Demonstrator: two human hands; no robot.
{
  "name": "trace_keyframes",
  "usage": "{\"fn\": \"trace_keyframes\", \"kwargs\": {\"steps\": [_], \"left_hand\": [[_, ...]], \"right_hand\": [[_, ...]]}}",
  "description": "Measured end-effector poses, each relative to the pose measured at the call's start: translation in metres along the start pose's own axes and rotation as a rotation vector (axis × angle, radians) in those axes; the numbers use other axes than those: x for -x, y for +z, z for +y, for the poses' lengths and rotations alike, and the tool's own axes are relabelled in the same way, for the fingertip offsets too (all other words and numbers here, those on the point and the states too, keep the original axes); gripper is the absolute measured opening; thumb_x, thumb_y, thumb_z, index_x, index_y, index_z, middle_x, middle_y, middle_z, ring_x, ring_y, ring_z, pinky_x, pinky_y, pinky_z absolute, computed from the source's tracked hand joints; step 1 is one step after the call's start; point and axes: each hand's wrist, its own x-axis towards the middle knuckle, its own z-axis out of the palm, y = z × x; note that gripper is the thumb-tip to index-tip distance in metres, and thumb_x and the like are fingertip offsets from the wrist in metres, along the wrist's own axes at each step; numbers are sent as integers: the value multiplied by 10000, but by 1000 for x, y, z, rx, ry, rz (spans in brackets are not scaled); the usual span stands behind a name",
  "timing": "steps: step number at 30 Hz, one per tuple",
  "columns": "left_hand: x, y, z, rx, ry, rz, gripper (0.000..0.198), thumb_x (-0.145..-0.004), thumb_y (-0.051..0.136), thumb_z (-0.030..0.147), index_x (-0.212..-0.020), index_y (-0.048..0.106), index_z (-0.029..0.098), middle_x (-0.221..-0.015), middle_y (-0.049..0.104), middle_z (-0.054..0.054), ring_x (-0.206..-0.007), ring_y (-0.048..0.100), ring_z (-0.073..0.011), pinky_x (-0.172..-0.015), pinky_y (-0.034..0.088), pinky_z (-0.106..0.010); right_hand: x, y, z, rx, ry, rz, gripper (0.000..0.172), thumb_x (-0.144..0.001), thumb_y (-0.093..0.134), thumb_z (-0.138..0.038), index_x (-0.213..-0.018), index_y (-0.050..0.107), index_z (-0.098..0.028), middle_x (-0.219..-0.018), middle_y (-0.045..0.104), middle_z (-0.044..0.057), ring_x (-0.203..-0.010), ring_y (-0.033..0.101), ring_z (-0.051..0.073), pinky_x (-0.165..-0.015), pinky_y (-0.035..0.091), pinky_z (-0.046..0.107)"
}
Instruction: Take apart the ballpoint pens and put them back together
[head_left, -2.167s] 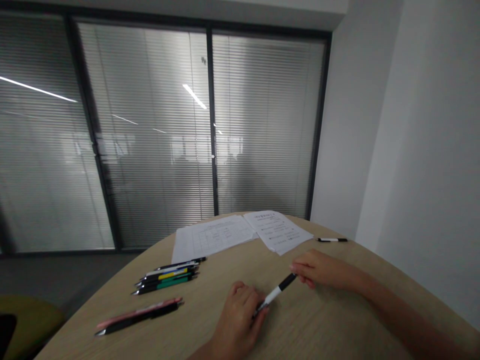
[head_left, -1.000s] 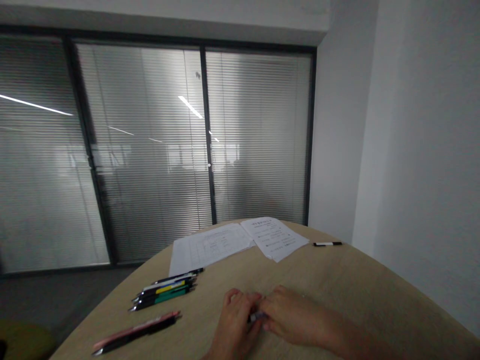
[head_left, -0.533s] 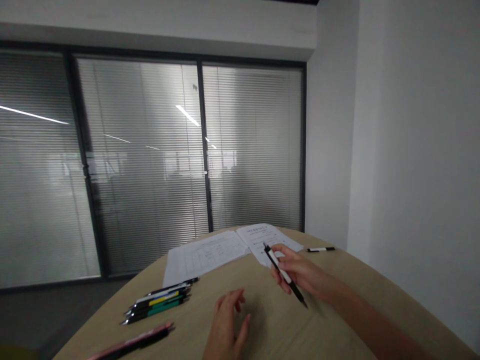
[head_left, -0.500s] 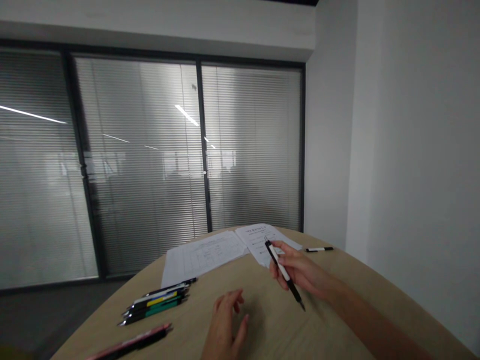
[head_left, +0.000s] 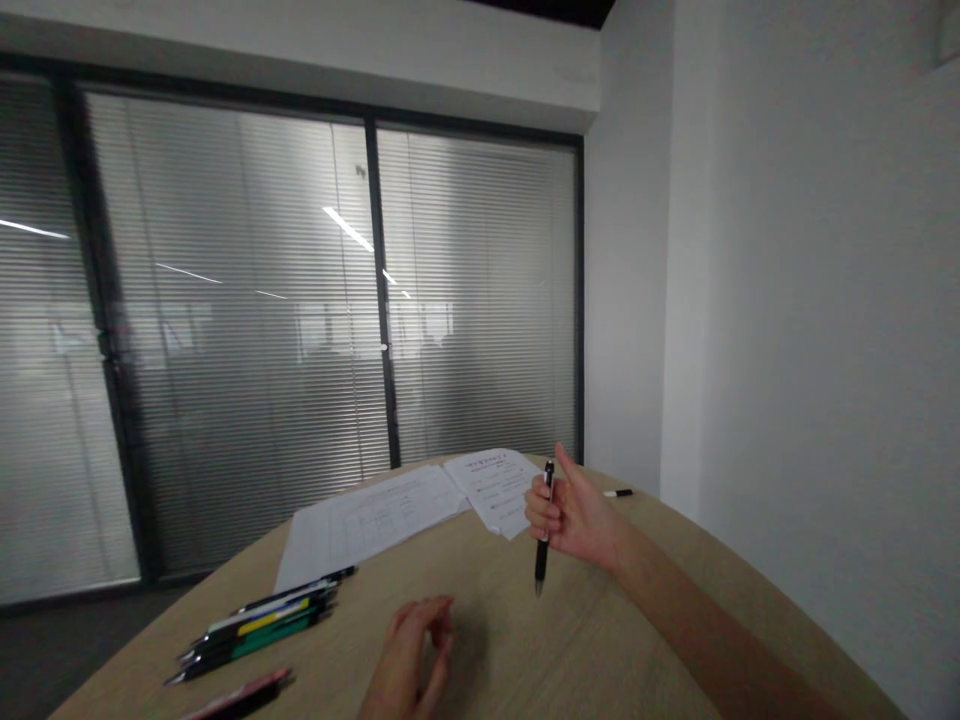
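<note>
My right hand point(head_left: 574, 512) is raised over the table with its fingers wrapped round a black and white pen point(head_left: 541, 562). Its thumb points up, and the pen hangs nearly upright, tip down. The fingers hide the pen's middle. My left hand point(head_left: 409, 650) rests low over the table, fingers loosely bent and the thumb apart, holding nothing. To its left lies a row of several pens point(head_left: 255, 622), among them ones with yellow and green parts. Closer to me is a pink and black pen point(head_left: 244, 697), partly cut off by the frame's lower edge.
Printed sheets point(head_left: 367, 520) lie at the far side of the round wooden table point(head_left: 480, 590). Another pen point(head_left: 619, 493) lies near the right rim, partly behind my right hand. Beyond stand a glass partition with blinds point(head_left: 480, 300) and a white wall point(head_left: 787, 300).
My right hand has turned from a fingertip hold to a fist round the pen, thumb up; the pen now stands more upright. The view has swung slightly right. My left hand's pose is nearly unchanged.
</note>
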Motion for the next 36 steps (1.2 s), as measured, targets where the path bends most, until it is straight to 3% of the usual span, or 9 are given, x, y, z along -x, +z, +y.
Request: {"fn": "trace_keyframes", "kwargs": {"steps": [4,9,15,20,29,36], "left_hand": [[-1,0,0,2,4,-5,294,-774,412,105,-1038,408,236,-764,563,-16,-698,555,-154,-658,476,-275],[-3,-1,3,3,24,-42,243,-768,413,96,-968,456,228,-739,573,-12,-680,554,-149,-623,476,-247],[-5,-2,8,9,20,-42,189,-761,396,94,-855,496,223,-706,578,-9,-655,543,-148,-610,468,-247],[-6,-2,6,-15,78,-60,192,-759,403,93,-863,502,221,-695,591,-8,-653,555,-147,-604,467,-236],[-6,-1,8,-56,93,-109,182,-769,396,94,-848,505,216,-680,598,-9,-640,561,-147,-614,466,-251],[-5,2,5,-57,66,-201,186,-769,380,116,-837,525,210,-696,614,-25,-681,570,-164,-664,463,-288]], "right_hand": [[1,-8,-5,-67,5,106,528,-798,291,-524,-396,334,-185,-314,248,-74,-313,172,60,-361,215,204],[2,-17,-10,-94,-68,170,510,-811,264,-463,-381,300,-192,-301,194,-82,-304,90,61,-323,141,201],[5,-9,-16,26,-1,79,705,-698,115,-755,-482,439,-168,-370,320,-54,-346,249,72,-386,235,213],[6,-9,-18,66,3,100,767,-678,43,-765,-563,495,-156,-427,376,-34,-390,314,91,-440,267,238],[2,-14,-14,69,47,132,624,-810,152,-604,-542,492,-155,-421,395,-31,-389,341,93,-459,273,234],[-1,-19,-8,138,37,104,502,-777,332,-564,-512,471,-161,-394,371,-50,-375,317,79,-447,274,226]]}}
